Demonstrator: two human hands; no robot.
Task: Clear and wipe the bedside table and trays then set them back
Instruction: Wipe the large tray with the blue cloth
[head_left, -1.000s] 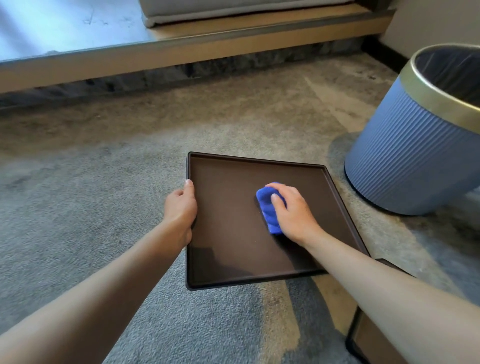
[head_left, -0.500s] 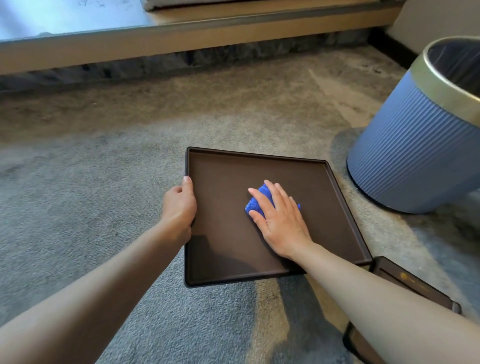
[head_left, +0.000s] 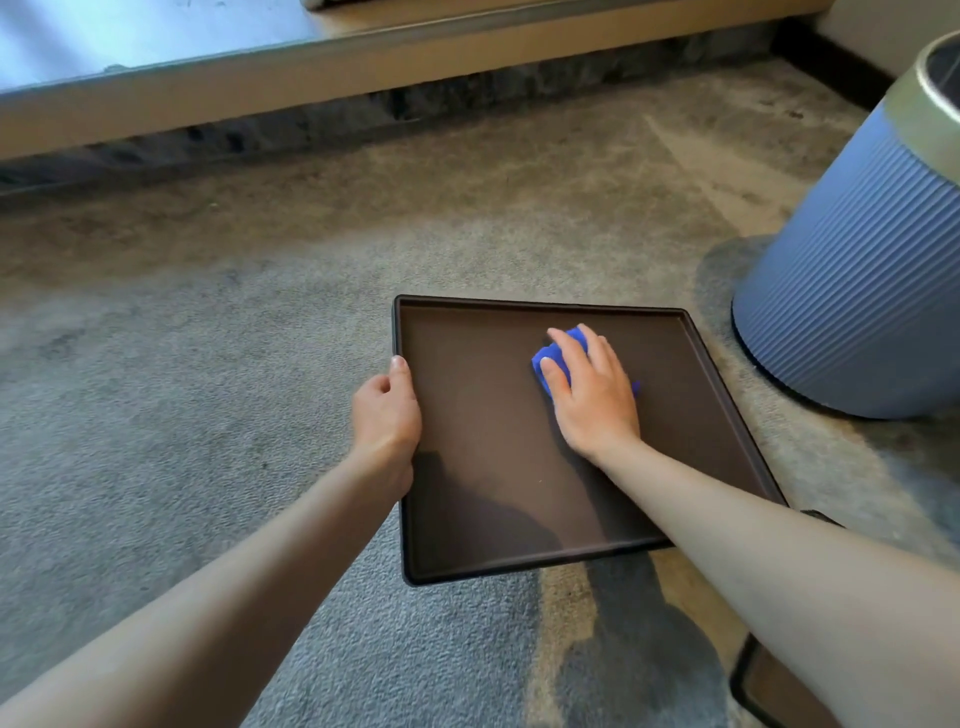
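Observation:
A dark brown square tray (head_left: 483, 332) lies flat on the grey carpet in the middle of the view. My left hand (head_left: 387, 415) grips its left rim, thumb over the edge. My right hand (head_left: 592, 395) presses a small blue cloth (head_left: 553, 356) flat on the tray's floor, in its upper right part; the fingers cover most of the cloth. A corner of a second dark tray (head_left: 748, 686) shows at the bottom right, mostly hidden under my right forearm.
A ribbed blue waste bin (head_left: 852, 291) with a gold rim stands just right of the tray. A low wooden step or platform edge (head_left: 363, 73) runs along the far side. Carpet (head_left: 182, 415) stretches to the left.
My right hand has slid the blue cloth over the tray floor, up and to the right, and flattened over it. The left hand has stayed on the rim.

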